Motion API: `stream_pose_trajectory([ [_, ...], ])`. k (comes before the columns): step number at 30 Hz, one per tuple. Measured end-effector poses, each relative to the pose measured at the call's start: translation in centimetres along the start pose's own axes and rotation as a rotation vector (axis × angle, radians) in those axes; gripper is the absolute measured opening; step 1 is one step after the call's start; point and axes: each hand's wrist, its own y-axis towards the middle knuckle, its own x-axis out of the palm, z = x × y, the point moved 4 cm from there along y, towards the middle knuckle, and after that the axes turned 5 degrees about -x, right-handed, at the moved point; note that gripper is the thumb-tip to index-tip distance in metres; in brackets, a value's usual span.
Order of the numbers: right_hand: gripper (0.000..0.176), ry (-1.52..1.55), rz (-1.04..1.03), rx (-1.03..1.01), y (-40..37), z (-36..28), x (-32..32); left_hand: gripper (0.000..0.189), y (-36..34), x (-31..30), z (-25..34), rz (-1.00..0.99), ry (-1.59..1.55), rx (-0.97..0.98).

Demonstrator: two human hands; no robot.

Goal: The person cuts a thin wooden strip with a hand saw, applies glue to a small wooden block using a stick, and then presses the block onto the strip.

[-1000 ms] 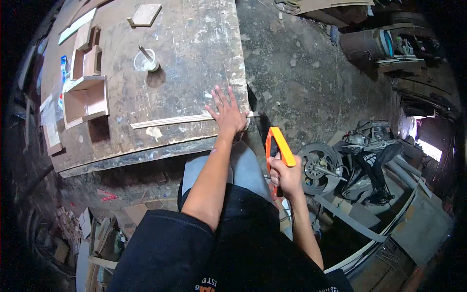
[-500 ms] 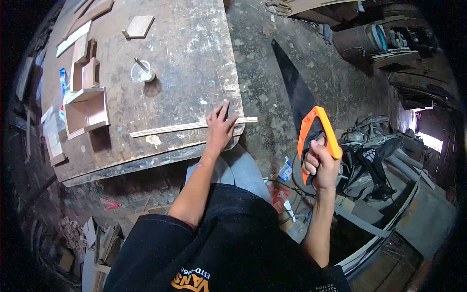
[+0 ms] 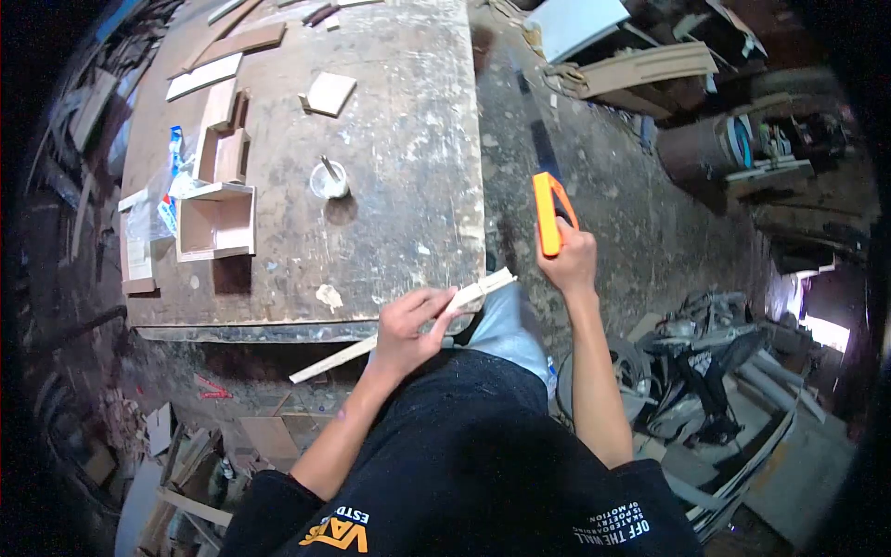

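My left hand [image 3: 415,327] is closed around a long, thin wooden strip [image 3: 338,359], held at a slant over the near edge of the worktable [image 3: 399,167]. One end of the strip points up and right past the table corner; the other hangs below the edge at left. Off the table's right side, my right hand [image 3: 568,259] grips the orange handle of a handsaw [image 3: 548,213]. Its dark blade points away from me and looks blurred. Blade and strip are apart.
Several open wooden boxes [image 3: 217,226] stand at the table's left. A plastic cup [image 3: 329,178] with a stick in it and a small wooden board [image 3: 331,94] are further in. A barrel [image 3: 694,158] and heaped scrap [image 3: 715,362] lie on the right.
My left hand has lifted the strip from the tabletop and tilted it, where before it lay flat under the fingers. The saw has moved left and turned more edge-on.
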Motion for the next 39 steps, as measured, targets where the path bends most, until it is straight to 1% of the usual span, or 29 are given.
stream_pose_trajectory([
  [3,0.027,0.004,-0.029,-0.1,5.0,2.0,5.7,0.034,2.5,-0.3,1.0,0.143,-0.028,-0.05],
  [5,0.029,0.003,-0.038,-0.174,9.5,2.0,8.8,0.036,4.4,-0.2,0.6,0.225,-0.015,-0.096],
  [7,0.031,0.026,-0.056,-0.299,14.2,2.8,12.9,0.037,6.4,0.3,0.6,0.3,0.033,-0.147],
  [10,0.036,-0.053,-0.232,-0.299,21.3,4.4,19.4,0.036,9.9,1.3,0.9,0.447,0.125,-0.247],
  [11,0.035,-0.022,-0.201,-0.344,23.3,4.8,21.2,0.036,10.8,1.9,0.8,0.499,0.17,-0.271],
  [12,0.036,-0.027,-0.209,-0.378,25.1,5.4,23.0,0.036,11.8,2.6,0.6,0.549,0.212,-0.294],
  [13,0.036,-0.034,-0.222,-0.411,26.7,5.6,24.4,0.034,12.7,3.5,0.2,0.578,0.217,-0.377],
  [14,0.037,-0.038,-0.24,-0.447,27.8,5.9,25.6,0.034,13.6,4.3,0.2,0.6,0.238,-0.397],
  [15,0.038,-0.025,-0.292,-0.43,29.2,5.8,25.9,0.034,14.6,4.9,0.3,0.624,0.26,-0.415],
  [18,0.039,0.012,-0.309,-0.51,32.0,5.7,27.6,0.031,17.6,6.3,1.5,0.712,0.27,-0.48],
  [19,0.041,0.013,-0.377,-0.526,32.8,5.5,27.8,0.03,18.4,6.8,2.0,0.75,0.257,-0.5],
  [22,0.044,0.096,-0.496,-0.562,34.5,3.8,26.9,0.029,20.1,7.3,3.0,0.861,0.273,-0.526],
  [23,0.053,0.092,-0.553,-0.588,34.8,3.4,26.2,0.029,20.5,7.5,3.1,0.892,0.296,-0.538],
  [24,0.056,0.098,-0.517,-0.621,35.1,3.1,25.1,0.029,20.8,7.7,3.1,0.917,0.316,-0.549],
  [26,0.057,0.293,-0.463,-0.531,36.0,2.8,21.8,0.029,21.3,8.0,2.7,0.98,0.345,-0.556],
  [27,0.054,0.394,-0.586,-0.377,36.5,2.9,20.8,0.029,21.6,8.1,2.6,1.02,0.339,-0.557],
  [28,0.053,0.627,-0.935,-0.187,36.4,2.1,18.1,0.029,21.9,8.4,2.4,1.055,0.33,-0.559],
  [30,0.045,1.125,-1.291,0.057,33.8,3.1,16.4,0.029,22.6,9.2,2.3,1.083,0.322,-0.565],
  [32,0.039,1.126,-1.35,0.072,32.2,2.6,12.3,0.029,24.2,9.8,2.5,1.092,0.298,-0.524],
  [33,0.037,1.188,-1.326,0.121,32.0,2.8,11.6,0.03,25.0,10.3,2.8,1.091,0.288,-0.499],
  [36,0.037,1.199,-1.202,0.038,33.2,4.8,11.0,0.03,26.8,11.4,3.4,1.061,0.304,-0.461],
  [37,0.037,1.258,-1.19,0.083,33.3,5.0,10.3,0.03,27.3,11.8,3.6,1.059,0.278,-0.438],
  [39,0.037,1.43,-1.148,0.234,33.3,5.1,8.7,0.03,28.6,12.4,4.4,1.04,0.287,-0.421],
])
